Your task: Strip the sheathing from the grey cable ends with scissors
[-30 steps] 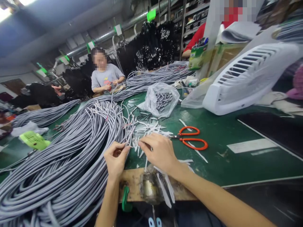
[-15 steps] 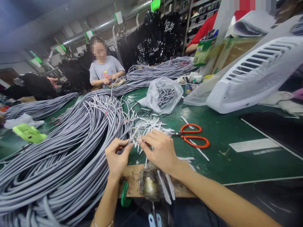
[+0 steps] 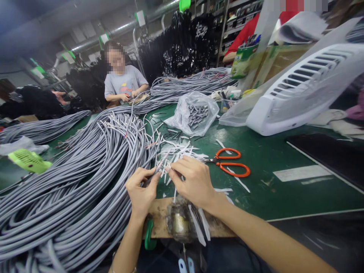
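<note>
My left hand is closed, thumb and finger pinching the end of a grey cable. Thin inner wires stick out of that end toward my right hand. Its thumb and forefinger are pinched together at the wire tips; the fingers partly hide the contact. Behind both hands lies a heap of white strips and offcuts. Orange-handled scissors rest just beyond my right hand. Below the hands, a worn metal device sits on a wooden board.
A large bundle of grey cables covers the left side. A clear bag of small dark pieces stands behind the heap. At right are a white fan and a black mat. A co-worker sits across the table.
The pinching hands keep nearly the same place, while the thin wires between them now show at a different angle. The whole view has shifted slightly.
</note>
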`<state>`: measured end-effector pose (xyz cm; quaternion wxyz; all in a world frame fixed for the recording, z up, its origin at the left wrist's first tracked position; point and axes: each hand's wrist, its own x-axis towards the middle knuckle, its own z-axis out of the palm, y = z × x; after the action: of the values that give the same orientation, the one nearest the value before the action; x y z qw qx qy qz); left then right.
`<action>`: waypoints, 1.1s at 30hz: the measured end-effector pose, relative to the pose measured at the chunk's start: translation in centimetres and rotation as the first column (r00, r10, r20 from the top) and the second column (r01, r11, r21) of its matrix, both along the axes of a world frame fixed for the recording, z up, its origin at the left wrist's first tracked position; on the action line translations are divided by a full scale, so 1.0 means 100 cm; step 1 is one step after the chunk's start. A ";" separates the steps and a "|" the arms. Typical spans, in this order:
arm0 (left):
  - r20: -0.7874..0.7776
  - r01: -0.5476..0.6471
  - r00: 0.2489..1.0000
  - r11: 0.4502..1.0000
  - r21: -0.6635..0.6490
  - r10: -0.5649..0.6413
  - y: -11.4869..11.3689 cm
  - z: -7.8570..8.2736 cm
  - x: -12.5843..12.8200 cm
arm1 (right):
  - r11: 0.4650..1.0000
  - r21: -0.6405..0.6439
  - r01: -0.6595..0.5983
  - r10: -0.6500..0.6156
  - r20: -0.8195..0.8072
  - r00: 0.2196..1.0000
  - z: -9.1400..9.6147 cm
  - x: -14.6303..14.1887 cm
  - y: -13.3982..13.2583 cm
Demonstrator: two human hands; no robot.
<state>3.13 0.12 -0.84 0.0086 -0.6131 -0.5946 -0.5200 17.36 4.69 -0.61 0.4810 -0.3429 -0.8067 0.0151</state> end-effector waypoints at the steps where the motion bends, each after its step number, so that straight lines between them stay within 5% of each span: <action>1: -0.014 -0.003 1.000 1.000 0.011 0.003 0.000 0.000 0.000 | 1.000 0.008 0.007 -0.007 0.002 1.000 0.000 0.000 0.000; 7: -0.104 0.002 0.995 0.999 0.052 0.004 -0.001 -0.001 0.001 | 1.000 0.016 0.002 -0.003 0.028 1.000 0.000 0.000 -0.001; 11: -0.171 -0.001 0.985 0.997 0.079 0.015 -0.001 -0.001 0.003 | 0.974 -0.227 -0.025 0.026 0.002 1.000 -0.002 0.000 0.000; 16: -0.214 0.080 0.975 0.995 0.060 -0.065 0.000 -0.004 0.005 | 0.717 -0.637 -0.283 0.164 -0.240 0.957 -0.006 -0.005 0.008; 18: -0.212 0.105 0.972 0.994 0.008 -0.101 0.002 -0.006 0.006 | 0.610 -0.664 -0.431 0.192 -0.404 0.894 -0.005 -0.007 0.010; 20: -0.211 0.087 0.973 0.996 -0.036 -0.092 0.005 -0.009 0.005 | 0.568 -0.621 -0.541 0.149 -0.569 0.809 -0.002 -0.006 0.012; 24: -0.226 0.018 0.974 0.997 -0.075 -0.035 0.011 -0.011 0.004 | 0.706 -0.436 -0.558 -0.108 -0.845 0.524 0.009 0.002 0.015; 26: -0.216 -0.030 0.976 0.999 -0.035 0.022 0.012 -0.011 0.004 | 0.751 -0.443 -0.489 -0.203 -0.860 0.468 0.011 0.004 0.016; 28: -0.211 -0.073 0.974 0.997 0.029 0.078 0.011 -0.010 0.005 | 0.701 -0.531 -0.475 -0.203 -0.788 0.581 0.007 0.003 0.017; 31: -0.240 -0.085 0.965 0.991 0.107 0.108 0.007 -0.009 0.007 | 0.536 -0.682 -0.497 -0.025 -0.602 0.798 -0.004 -0.004 0.015; 33: -0.266 -0.070 0.958 0.988 0.135 0.104 0.005 -0.009 0.007 | 0.486 -0.696 -0.528 0.101 -0.555 0.826 -0.011 -0.010 0.013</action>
<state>3.84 0.67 -1.73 0.1515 -0.6503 -0.5807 -0.4658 16.39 5.99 -1.69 0.4190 -0.3555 -0.6195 0.5606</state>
